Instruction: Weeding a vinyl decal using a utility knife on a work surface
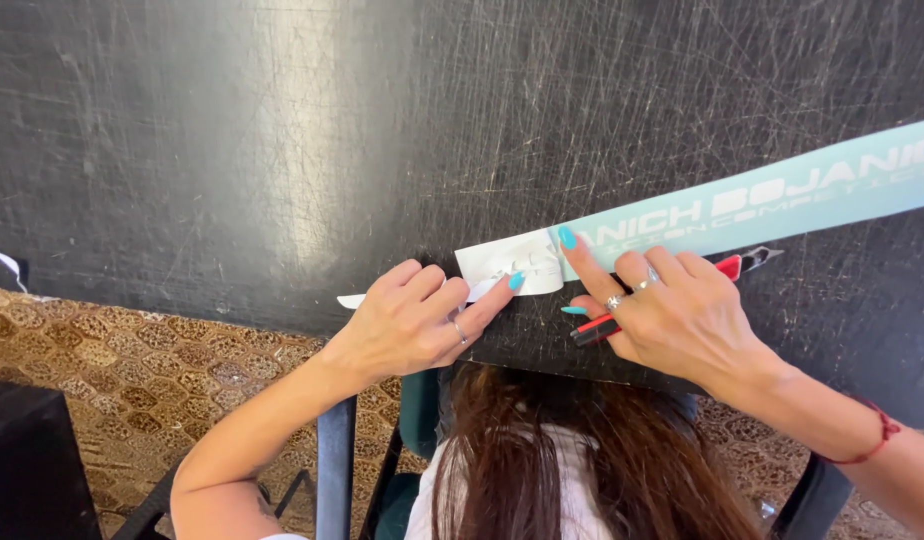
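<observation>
1. We find the pale teal sticker strip (782,195) lying flat on the scratched black worktop (232,150), running from centre toward 2 o'clock.
2. Its near end shows white backing (507,262) exposed; we judge peeling begun there, and the long run looks unpeeled.
3. The left hand (412,325) presses that white end, grip loosely curled, holding nothing.
4. The right hand (672,315) pins the strip with its forefinger, grip closed around a red and black craft knife (737,265).
</observation>
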